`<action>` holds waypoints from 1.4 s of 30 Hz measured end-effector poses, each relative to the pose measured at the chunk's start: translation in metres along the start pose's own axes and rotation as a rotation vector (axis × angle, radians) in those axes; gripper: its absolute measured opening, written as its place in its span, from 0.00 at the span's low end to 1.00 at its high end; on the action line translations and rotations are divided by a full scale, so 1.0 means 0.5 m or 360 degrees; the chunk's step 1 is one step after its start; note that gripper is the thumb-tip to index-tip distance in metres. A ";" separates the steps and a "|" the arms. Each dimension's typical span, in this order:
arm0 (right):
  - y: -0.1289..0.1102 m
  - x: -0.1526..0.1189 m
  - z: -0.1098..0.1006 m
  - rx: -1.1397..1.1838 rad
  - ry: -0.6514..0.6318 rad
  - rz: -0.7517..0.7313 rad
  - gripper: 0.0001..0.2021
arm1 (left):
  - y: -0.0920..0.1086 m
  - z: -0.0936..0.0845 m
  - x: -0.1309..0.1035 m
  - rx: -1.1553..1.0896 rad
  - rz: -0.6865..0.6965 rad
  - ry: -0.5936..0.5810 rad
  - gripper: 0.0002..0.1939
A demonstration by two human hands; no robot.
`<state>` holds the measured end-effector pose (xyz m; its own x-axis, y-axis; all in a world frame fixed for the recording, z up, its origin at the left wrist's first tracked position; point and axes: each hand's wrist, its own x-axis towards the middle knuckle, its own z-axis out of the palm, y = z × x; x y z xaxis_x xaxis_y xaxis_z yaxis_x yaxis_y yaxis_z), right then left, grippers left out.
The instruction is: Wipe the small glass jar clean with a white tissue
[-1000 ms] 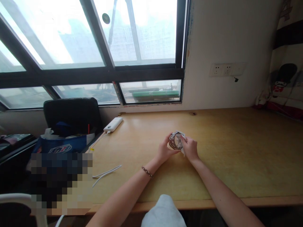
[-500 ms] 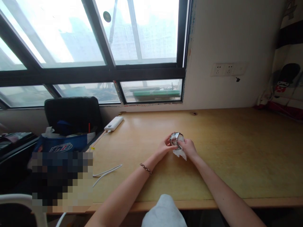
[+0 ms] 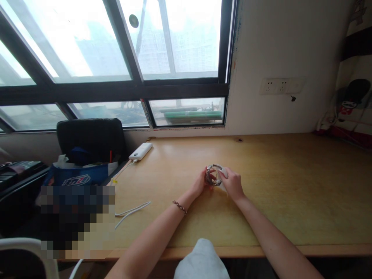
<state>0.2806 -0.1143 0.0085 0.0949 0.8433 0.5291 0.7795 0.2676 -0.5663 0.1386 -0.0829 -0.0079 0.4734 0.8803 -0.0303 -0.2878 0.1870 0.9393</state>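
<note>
One round, glossy vessel (image 3: 209,178) sits over the tabletop (image 3: 296,190), left hand (image 3: 199,183) cupping it at nine o'clock, right hand (image 3: 233,183) pinching white tissue (image 3: 223,186) at its three-o'clock rim; slackened left grip under right-side pressure could drop it.

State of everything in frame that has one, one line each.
Left hand: curled around round hollow object
Right hand: gripping white tissue or cloth
Round hollow object: held, opening showing
White tissue or cloth: against object's rim
Power bank: lying flat, cable plugged in
Wall sockets: nothing plugged in
Blue bag: open-topped, contents poking out
</note>
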 end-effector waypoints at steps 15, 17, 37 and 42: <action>0.018 0.007 0.014 0.0018 0.0011 0.0288 0.22 | 0.002 0.026 -0.008 0.0346 0.0242 -0.0065 0.30; 0.017 0.008 0.013 0.0057 0.0017 0.0293 0.24 | 0.006 0.027 -0.009 0.0397 0.0292 -0.0003 0.29; 0.006 0.008 -0.001 0.0021 -0.0163 0.0233 0.15 | -0.003 0.006 -0.010 0.0428 0.0082 0.0234 0.21; -0.001 0.006 -0.008 -0.0061 -0.0031 0.0119 0.15 | -0.005 0.003 -0.008 0.0440 0.0130 0.0245 0.22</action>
<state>0.2829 -0.1138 0.0131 0.1416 0.8693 0.4735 0.7938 0.1861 -0.5790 0.1385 -0.0874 -0.0095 0.3205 0.9471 0.0176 -0.0728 0.0061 0.9973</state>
